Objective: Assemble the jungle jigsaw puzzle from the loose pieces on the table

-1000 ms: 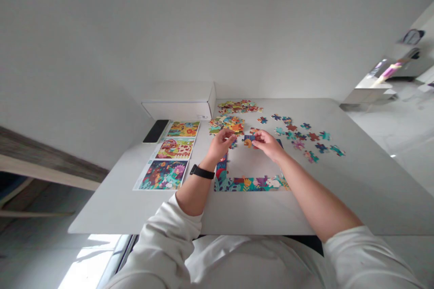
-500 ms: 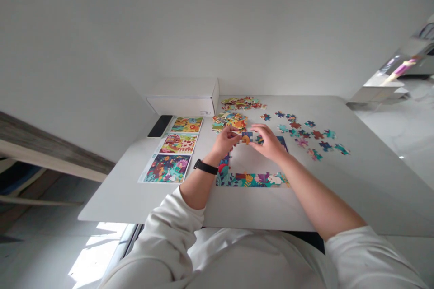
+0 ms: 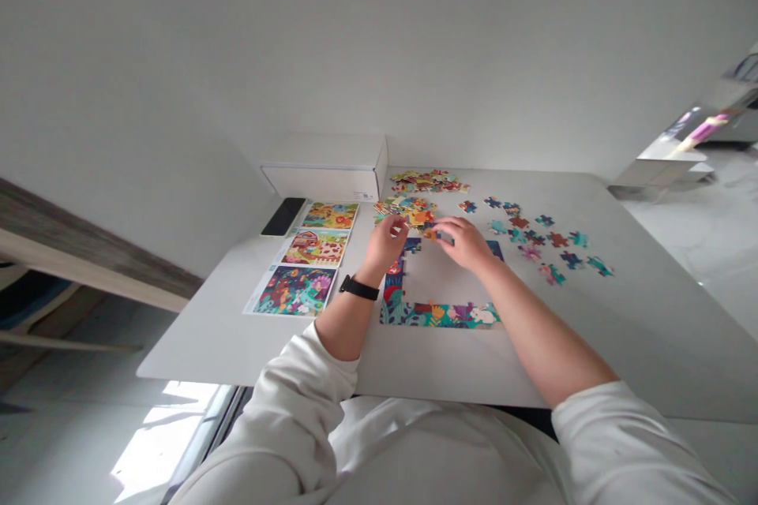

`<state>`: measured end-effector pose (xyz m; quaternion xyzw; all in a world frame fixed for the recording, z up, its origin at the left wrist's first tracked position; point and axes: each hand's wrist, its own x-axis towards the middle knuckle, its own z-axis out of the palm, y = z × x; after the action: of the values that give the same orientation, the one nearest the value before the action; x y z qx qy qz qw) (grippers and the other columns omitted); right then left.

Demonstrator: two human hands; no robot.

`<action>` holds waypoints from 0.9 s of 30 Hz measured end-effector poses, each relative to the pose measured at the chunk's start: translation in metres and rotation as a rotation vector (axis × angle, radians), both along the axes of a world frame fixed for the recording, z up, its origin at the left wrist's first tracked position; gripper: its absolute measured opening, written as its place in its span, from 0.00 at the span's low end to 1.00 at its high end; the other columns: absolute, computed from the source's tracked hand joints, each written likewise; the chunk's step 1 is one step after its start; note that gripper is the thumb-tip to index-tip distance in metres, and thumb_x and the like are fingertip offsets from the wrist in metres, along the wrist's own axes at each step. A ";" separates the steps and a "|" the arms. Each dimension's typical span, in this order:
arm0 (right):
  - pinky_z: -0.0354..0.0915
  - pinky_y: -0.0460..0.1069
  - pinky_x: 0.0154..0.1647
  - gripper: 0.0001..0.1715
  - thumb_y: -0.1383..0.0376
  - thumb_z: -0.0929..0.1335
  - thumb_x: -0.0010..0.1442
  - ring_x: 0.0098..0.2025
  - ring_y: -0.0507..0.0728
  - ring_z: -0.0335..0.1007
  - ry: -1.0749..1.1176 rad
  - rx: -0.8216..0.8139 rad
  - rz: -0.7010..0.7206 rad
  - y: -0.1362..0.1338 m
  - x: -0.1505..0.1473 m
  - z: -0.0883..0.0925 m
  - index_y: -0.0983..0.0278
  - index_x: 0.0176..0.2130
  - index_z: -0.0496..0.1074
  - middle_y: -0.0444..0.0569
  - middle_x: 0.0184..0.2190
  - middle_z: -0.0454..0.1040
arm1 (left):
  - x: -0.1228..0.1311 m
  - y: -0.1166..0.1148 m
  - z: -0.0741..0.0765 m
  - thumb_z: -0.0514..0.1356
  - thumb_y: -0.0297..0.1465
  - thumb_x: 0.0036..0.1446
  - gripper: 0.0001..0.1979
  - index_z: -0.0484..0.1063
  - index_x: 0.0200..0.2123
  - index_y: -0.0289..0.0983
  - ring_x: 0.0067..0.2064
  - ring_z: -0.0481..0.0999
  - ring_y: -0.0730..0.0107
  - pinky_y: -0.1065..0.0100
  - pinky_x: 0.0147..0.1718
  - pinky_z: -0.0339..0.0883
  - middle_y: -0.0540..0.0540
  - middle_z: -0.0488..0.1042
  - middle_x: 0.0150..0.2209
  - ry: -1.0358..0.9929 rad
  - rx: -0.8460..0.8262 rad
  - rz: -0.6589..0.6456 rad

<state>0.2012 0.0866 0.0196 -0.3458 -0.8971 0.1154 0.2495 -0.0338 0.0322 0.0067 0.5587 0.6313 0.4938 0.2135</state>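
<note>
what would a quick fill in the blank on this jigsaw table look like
The black watch is on the person's ____ wrist. The printed picture sheets beside the left hand number ____. The scattered jigsaw pieces lie on the ____ side of the partly built puzzle border.

Missing words: left, three, right.

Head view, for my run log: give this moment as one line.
left hand: beside loose puzzle pieces | right hand: at orange-and-blue jigsaw piece | partly built puzzle border: open in the middle
</note>
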 end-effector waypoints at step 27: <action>0.64 0.62 0.70 0.20 0.67 0.70 0.70 0.64 0.66 0.72 -0.282 -0.010 -0.027 -0.007 -0.010 -0.024 0.59 0.59 0.82 0.54 0.63 0.80 | 0.004 -0.009 -0.011 0.63 0.35 0.70 0.15 0.87 0.54 0.49 0.58 0.78 0.50 0.52 0.62 0.71 0.43 0.82 0.56 0.747 -0.172 -0.220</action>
<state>0.1916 0.0796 -0.0043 -0.3720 -0.9179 0.0669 0.1207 -0.0303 0.0231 -0.0044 0.7442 0.6408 0.1763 0.0668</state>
